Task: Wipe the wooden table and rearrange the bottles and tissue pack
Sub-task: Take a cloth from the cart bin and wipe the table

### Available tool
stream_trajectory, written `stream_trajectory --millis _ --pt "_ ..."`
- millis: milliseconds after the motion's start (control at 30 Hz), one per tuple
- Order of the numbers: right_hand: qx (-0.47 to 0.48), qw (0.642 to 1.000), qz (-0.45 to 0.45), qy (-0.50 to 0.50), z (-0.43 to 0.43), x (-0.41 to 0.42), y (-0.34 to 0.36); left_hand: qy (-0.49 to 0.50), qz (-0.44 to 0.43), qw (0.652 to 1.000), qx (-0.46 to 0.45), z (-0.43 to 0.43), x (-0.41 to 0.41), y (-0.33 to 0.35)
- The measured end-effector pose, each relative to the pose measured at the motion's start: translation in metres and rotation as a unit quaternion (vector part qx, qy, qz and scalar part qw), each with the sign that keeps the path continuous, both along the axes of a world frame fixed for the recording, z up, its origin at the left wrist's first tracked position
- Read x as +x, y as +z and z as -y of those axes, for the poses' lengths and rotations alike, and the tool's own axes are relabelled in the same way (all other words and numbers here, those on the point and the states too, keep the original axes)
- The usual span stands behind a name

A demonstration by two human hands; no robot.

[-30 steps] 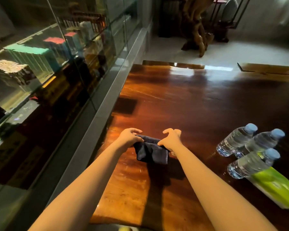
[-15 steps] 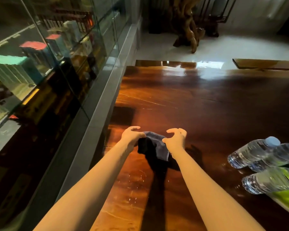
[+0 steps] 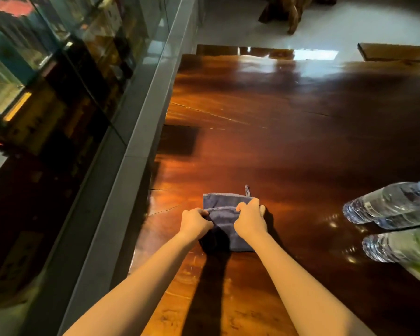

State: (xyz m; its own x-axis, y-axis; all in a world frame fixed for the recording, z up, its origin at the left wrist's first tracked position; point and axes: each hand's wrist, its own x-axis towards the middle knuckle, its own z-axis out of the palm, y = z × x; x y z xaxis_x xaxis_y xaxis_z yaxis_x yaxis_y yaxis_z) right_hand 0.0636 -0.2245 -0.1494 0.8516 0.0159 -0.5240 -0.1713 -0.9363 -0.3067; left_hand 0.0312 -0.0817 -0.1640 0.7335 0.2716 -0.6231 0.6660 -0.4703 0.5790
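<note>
We pinch the folded cloth with left hand and right hand; wiping toward the table's right edge could knock the bottles.

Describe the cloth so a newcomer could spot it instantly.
On the glossy wooden table, beside the glass cabinet, both hands grip it: left hand, right hand. The blue cloth is folded, with a small loop; the bottles are clear plastic.

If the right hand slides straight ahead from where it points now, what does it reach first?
Right hand grips the blue cloth and points toward the table's far end. Beyond the cloth's edge, only bare wooden table shows; the bottles lie off to its right.
</note>
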Motion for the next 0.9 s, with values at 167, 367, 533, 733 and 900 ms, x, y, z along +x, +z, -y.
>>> stream_trajectory --millis 167,367,533,733,900 --pt "-0.127 0.988 0.038 0.082 -0.009 -0.014 0.006 -0.074 -0.001 0.995 0.072 0.003 -0.014 -0.001" --pt "-0.056 0.933 0.119 0.335 -0.004 -0.031 -0.04 -0.152 0.214 0.938 0.227 -0.026 -0.028 -0.019" --pt "-0.082 0.924 0.159 0.339 -0.005 -0.049 -0.061 -0.243 0.188 0.913 0.269 -0.067 -0.048 -0.05" --pt "-0.051 0.921 0.196 0.334 -0.023 -0.082 -0.065 -0.221 0.185 0.908 0.306 -0.075 -0.08 -0.053" --pt "-0.04 0.919 0.211 0.33 -0.044 -0.096 -0.069 -0.203 0.186 0.912 0.303 -0.071 -0.122 -0.053"
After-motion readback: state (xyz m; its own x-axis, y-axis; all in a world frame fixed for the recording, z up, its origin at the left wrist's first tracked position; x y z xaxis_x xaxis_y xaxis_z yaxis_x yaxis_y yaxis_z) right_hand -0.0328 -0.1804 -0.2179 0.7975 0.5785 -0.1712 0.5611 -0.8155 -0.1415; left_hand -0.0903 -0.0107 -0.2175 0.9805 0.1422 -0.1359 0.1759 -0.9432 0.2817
